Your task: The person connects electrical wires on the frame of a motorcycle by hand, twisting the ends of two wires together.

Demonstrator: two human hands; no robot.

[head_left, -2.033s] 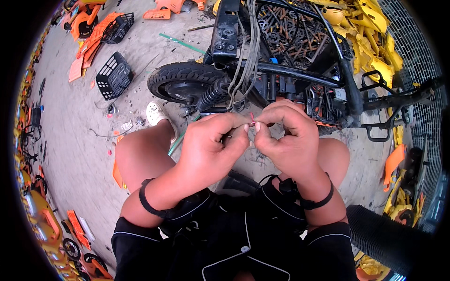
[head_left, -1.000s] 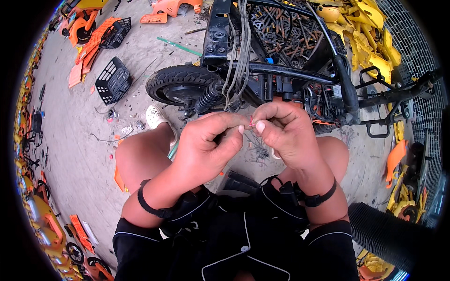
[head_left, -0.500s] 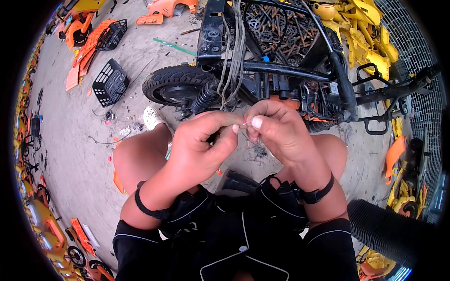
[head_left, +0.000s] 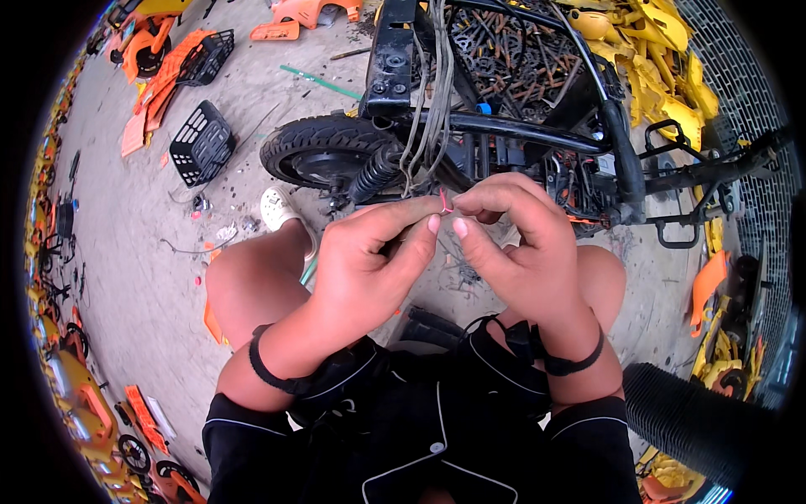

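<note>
A thin pink wire (head_left: 446,201) stands at the fingertips of the left hand (head_left: 357,252), its forked end poking out toward the other hand. The left thumb and forefinger are drawn together in a narrow pinch on it, with the other fingers curled behind, mostly hidden.

The right hand (head_left: 533,239) is just beside the wire: its thumb and forefinger stand a little apart, with a small gap between the tips, and the remaining fingers bend in beneath. The forefinger's tip comes very near the wire's end; whether it touches, I cannot tell. Each wrist wears a dark band.

Just beyond the fingertips hangs a bundle of grey cables (head_left: 438,92), over a black frame (head_left: 537,130) that reaches off past the right hand. Ahead of the left hand lie a spring (head_left: 374,172) and a wheel (head_left: 315,130). Farther beyond both hands is a heap of rusty metal parts (head_left: 512,55).

Left of the left hand are a pale shoe (head_left: 275,210) and, farther out, a black basket (head_left: 201,144). Well apart from the right hand, ahead and to its right, yellow panels (head_left: 659,76) are piled against a brick wall (head_left: 747,80).
</note>
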